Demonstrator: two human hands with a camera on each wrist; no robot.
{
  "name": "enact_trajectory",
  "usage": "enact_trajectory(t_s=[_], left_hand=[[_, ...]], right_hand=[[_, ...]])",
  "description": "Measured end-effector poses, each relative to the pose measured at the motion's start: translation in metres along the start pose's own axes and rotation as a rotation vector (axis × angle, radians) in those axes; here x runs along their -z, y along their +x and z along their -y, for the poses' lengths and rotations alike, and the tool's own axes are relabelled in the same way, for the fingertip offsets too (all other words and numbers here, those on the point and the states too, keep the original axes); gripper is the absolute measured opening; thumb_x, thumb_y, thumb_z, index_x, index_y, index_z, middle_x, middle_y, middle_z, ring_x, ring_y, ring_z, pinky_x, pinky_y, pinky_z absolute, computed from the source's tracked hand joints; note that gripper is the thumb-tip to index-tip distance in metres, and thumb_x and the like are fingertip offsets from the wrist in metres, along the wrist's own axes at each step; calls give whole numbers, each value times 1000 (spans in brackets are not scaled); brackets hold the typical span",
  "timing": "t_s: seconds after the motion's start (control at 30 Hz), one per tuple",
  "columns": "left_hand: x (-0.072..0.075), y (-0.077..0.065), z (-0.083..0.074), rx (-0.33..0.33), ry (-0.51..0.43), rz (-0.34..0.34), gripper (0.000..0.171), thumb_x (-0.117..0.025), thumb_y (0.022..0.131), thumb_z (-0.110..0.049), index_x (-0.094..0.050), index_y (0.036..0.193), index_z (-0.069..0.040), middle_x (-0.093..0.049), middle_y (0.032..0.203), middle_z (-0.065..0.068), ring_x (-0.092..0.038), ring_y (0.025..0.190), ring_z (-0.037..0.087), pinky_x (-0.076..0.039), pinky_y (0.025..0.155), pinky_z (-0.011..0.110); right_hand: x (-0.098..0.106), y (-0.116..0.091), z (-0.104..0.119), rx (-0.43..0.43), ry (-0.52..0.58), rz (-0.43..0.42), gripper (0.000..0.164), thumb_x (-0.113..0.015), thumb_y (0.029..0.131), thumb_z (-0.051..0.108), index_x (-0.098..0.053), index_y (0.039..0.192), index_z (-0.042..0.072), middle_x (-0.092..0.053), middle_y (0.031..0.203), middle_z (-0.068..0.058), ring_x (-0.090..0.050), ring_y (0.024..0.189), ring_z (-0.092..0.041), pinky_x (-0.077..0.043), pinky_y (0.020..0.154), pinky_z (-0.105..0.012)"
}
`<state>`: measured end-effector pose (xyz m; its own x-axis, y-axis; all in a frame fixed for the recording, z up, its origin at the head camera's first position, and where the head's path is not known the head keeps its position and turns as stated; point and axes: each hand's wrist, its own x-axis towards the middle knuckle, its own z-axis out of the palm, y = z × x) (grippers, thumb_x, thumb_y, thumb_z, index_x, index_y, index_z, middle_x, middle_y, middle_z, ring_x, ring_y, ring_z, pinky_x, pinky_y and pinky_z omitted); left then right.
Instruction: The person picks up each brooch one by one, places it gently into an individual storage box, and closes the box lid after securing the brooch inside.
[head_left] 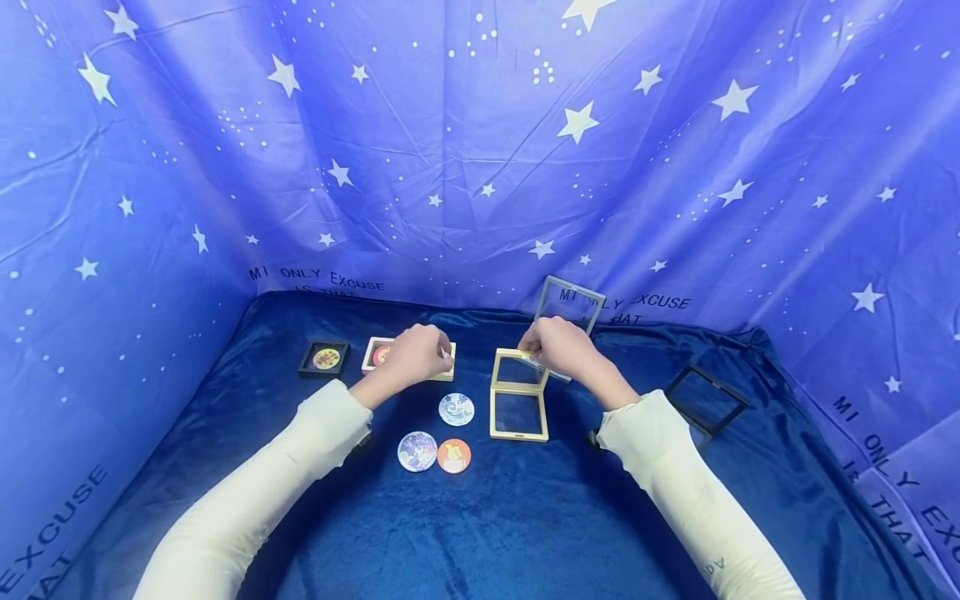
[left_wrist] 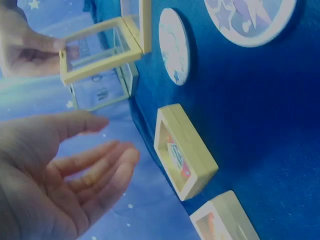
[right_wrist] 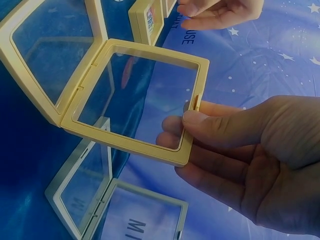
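My right hand (head_left: 566,343) pinches the upper panel of a hinged, pale yellow display frame (right_wrist: 135,145) between thumb and fingers. That frame stands unfolded, its lower panel flat on the cloth, with clear film in both panels. Over a closed yellow case (left_wrist: 192,150) my left hand (left_wrist: 65,170) hovers with loosely bent fingers and nothing between them. A colourful round piece shows inside that case. Between the hands and nearer to me lie round badges: a blue-white one (head_left: 456,409), a purple one (head_left: 417,451) and an orange one (head_left: 453,455).
Behind the right hand stands an open grey-green frame (head_left: 576,287). An open black frame (head_left: 721,386) is at the right. To the left are a white case (head_left: 368,356) and a black case holding a yellow badge (head_left: 327,359). Starry curtains border the blue cloth (head_left: 480,533).
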<state>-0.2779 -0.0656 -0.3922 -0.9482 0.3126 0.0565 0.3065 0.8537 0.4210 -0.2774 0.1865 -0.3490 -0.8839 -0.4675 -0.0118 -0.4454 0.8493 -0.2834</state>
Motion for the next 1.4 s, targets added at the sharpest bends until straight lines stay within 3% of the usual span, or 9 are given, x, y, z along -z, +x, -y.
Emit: enact_trajectory(t_s=[0.17, 0.5, 0.83, 1.2, 1.4], left_hand=[[-5, -2, -7, -128, 30, 98, 28, -77, 90, -23, -76, 112, -5, -77, 100, 8, -72, 89, 21, -59, 81, 38], [-9, -8, -17, -213, 81, 231, 36, -84, 85, -24, -76, 114, -6, -76, 107, 8, -71, 101, 23, -57, 90, 40], [-18, -7, -20, -206, 111, 362, 48, -90, 76, -15, -73, 120, -6, -74, 117, 10, -67, 113, 27, -53, 99, 45], [-23, -7, -26, -225, 201, 387, 51, -94, 69, -14, -75, 115, -7, -74, 117, 10, -68, 109, 24, -57, 91, 40], [-26, -7, -28, -240, 256, 391, 54, -95, 67, -14, -75, 117, -8, -74, 116, 8, -69, 106, 23, -58, 87, 39]], right_hand=[[1, -2, 0, 7, 0, 0, 25, -62, 93, -6, -80, 105, 6, -78, 104, -11, -63, 80, -17, -47, 68, -31], [0, -2, -1, 6, 6, 6, 25, -62, 93, -6, -80, 107, 6, -78, 107, -12, -64, 81, -17, -48, 70, -32], [1, -3, 0, 0, 0, 7, 25, -62, 94, -6, -79, 108, 5, -77, 109, -13, -70, 91, -21, -55, 77, -37], [-1, -1, 0, -2, -5, -10, 25, -63, 92, -7, -81, 103, 7, -77, 96, -8, -53, 74, -16, -42, 68, -32], [-2, -2, 1, 4, -10, -13, 26, -62, 92, -8, -81, 102, 7, -75, 92, -7, -51, 73, -16, -40, 66, -32]])
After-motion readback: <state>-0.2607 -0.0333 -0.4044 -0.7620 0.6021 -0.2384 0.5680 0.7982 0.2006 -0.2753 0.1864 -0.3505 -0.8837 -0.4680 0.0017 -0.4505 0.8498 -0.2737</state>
